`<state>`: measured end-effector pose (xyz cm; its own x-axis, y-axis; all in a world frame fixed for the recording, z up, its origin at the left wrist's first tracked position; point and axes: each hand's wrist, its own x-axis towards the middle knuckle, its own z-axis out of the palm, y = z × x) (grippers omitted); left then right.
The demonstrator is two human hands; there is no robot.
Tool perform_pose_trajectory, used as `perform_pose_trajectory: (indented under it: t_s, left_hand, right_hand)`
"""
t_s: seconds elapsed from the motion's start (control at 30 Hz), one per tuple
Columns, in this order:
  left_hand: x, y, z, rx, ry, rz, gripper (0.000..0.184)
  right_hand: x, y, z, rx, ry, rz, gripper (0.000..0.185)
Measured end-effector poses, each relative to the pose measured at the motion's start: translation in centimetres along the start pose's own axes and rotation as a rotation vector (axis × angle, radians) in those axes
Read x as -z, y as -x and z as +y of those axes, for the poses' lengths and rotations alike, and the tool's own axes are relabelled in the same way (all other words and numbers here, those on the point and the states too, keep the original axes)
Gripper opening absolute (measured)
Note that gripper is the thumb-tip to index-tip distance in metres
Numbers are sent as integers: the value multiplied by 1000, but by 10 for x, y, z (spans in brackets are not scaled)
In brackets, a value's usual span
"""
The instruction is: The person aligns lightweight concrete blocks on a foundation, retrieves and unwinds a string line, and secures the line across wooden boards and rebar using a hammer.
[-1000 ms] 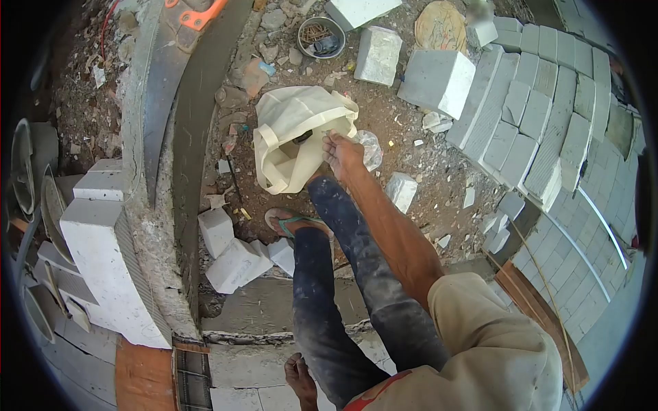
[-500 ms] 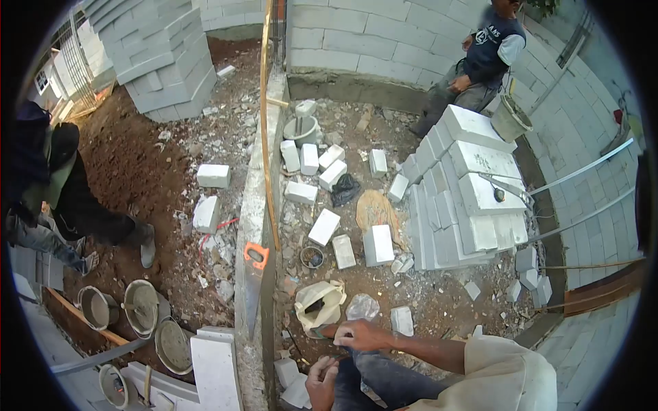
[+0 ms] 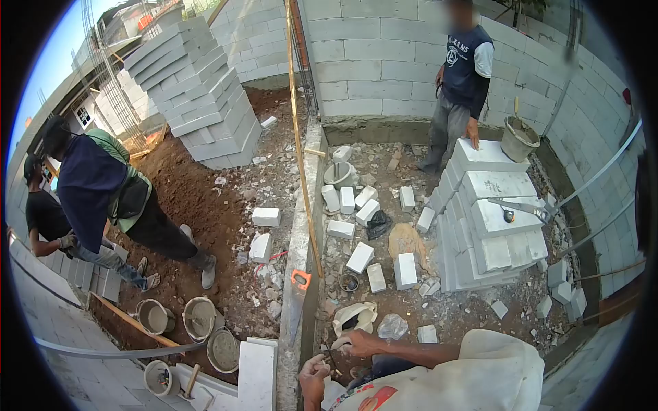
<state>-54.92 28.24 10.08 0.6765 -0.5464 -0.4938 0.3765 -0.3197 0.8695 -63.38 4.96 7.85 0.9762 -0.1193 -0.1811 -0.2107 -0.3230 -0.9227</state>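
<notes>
My right hand (image 3: pixel 360 342) is closed in a pinch at the bottom centre, just below a cream sack (image 3: pixel 356 318) with a dark opening. Lower and to its left is my left hand (image 3: pixel 314 375), its fingers curled together. Anything between the fingers is too small to make out. A thin dark strip (image 3: pixel 333 357) shows between the two hands, perhaps on the ground. Beside the sack lies a clear plastic bag (image 3: pixel 393 327). A handsaw (image 3: pixel 300 279) with an orange handle rests on the low concrete wall (image 3: pixel 295 305).
A stack of white blocks (image 3: pixel 497 185) stands at right, bearing a mortar bucket (image 3: pixel 519 139). One person (image 3: pixel 460 75) rests a hand on it. Two people, one in a dark jacket (image 3: pixel 103 181), are at left near mortar buckets (image 3: pixel 199 319). Cut blocks (image 3: pixel 360 258) litter the ground.
My view has tilted up and swung left, so the scene sits lower and further right. My hands remain close together. The person behind the stack now stands upright with a hand on it.
</notes>
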Motion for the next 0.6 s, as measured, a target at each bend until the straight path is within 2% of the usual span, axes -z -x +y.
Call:
perform_pose_trajectory:
  t_s: [0.03, 0.1, 0.13, 0.17, 0.23, 0.27, 0.37, 0.43, 0.5, 0.53, 0.6]
  left_hand:
    - [0, 5, 1, 5, 84, 14, 35]
    - [3, 1, 5, 8, 236, -1, 41]
    - [5, -2, 6, 4, 156, -32, 41]
    - [5, -9, 7, -3, 137, -62, 41]
    - [0, -15, 7, 81, 165, -60, 39]
    - [-5, -18, 14, 207, 300, -39, 38]
    - [-24, -13, 41, 172, 264, -66, 37]
    - [-33, -18, 40, 161, 248, -38, 38]
    - [-36, -20, 33, -220, -67, -136, 31]
    - [-35, -30, 24, -214, -62, -122, 31]
    - [-21, -54, -7, 123, 595, -172, 47]
  right_hand:
    - [6, -4, 4, 3, 6, 27, 31]
    - [26, -12, 10, -129, -142, -27, 29]
    - [50, -7, -18, -243, -171, -34, 29]
    - [54, -7, -9, -244, -178, 1, 29]
    - [61, -13, 23, -64, -164, 283, 35]
    - [68, -14, 34, -154, -309, 273, 45]
    - [91, -4, 33, -150, -201, 352, 47]
    - [95, 4, 37, -165, -216, 321, 46]
    - [94, 13, 41, -190, -248, 230, 45]
    - [92, 16, 45, -191, -249, 214, 45]
    - [79, 19, 53, -244, -271, 184, 38]
